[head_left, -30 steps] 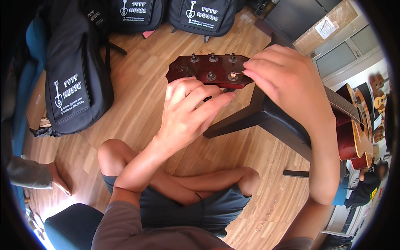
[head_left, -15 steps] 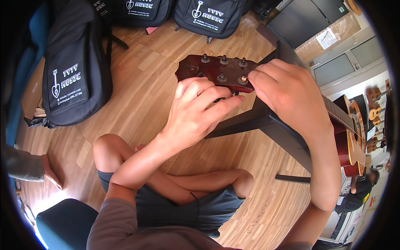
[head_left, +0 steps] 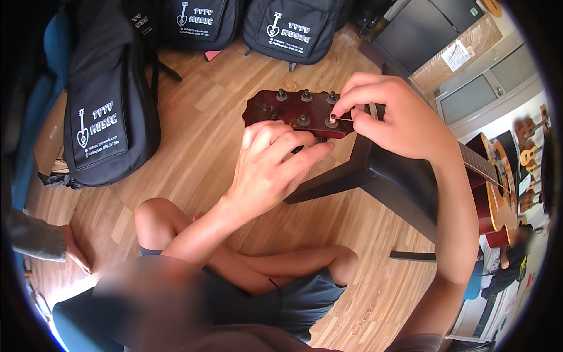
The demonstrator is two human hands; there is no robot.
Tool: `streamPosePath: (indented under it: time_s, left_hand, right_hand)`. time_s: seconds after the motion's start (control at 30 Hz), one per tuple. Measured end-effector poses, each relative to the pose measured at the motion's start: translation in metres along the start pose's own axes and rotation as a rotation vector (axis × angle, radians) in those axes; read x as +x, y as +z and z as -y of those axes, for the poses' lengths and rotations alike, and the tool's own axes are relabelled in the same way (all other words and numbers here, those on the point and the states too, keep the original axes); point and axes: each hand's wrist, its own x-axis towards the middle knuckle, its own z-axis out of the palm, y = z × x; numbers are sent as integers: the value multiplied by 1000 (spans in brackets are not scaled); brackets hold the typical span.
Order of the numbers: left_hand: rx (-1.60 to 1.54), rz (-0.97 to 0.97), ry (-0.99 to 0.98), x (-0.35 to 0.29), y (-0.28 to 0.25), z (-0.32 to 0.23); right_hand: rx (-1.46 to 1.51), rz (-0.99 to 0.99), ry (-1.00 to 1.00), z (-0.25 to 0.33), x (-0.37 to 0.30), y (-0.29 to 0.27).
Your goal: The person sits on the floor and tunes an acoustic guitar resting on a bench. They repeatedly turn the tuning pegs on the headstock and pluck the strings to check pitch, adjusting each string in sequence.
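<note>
The dark red headstock (head_left: 275, 108) of a guitar points left, with its metal string posts (head_left: 303, 119) facing up. Along its near edge, my left hand (head_left: 267, 164) is closed around a tuning peg, which the fingers mostly hide. At the post nearest the nut, a thin pale string (head_left: 345, 119) runs to the right. My right hand (head_left: 390, 114) pinches this string between thumb and fingers. Past my right forearm, the guitar's light-topped body (head_left: 498, 205) comes into view; my hand and arm cover much of the neck.
A black stool or bench (head_left: 399, 182) stands under the neck. Black gig bags (head_left: 105, 123) stand at left and at the back. A person's bare foot (head_left: 75, 251) is at left, and another person (head_left: 507, 270) is at far right. My crossed legs (head_left: 252, 264) rest on the wooden floor.
My right hand has shifted a little up and its fingers have opened from the post, showing the string. The headstock sits slightly lower and further left. A blurred patch now covers my left sleeve.
</note>
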Motion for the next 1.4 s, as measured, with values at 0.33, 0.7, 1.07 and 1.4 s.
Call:
streamPosePath:
  time_s: [0.33,0.7,1.07,1.4]
  left_hand:
    - [19,4,37,-4,4,5]
    - [9,-11,25,-6,8,6]
    - [39,17,4,-4,5,3]
    - [46,-7,62,-4,5,6]
  right_hand:
    - [-19,176,258,12,33,10]
    - [-155,-34,179,7,31,37]
    - [33,-86,320,16,28,36]
    - [16,-27,278,-2,11,10]
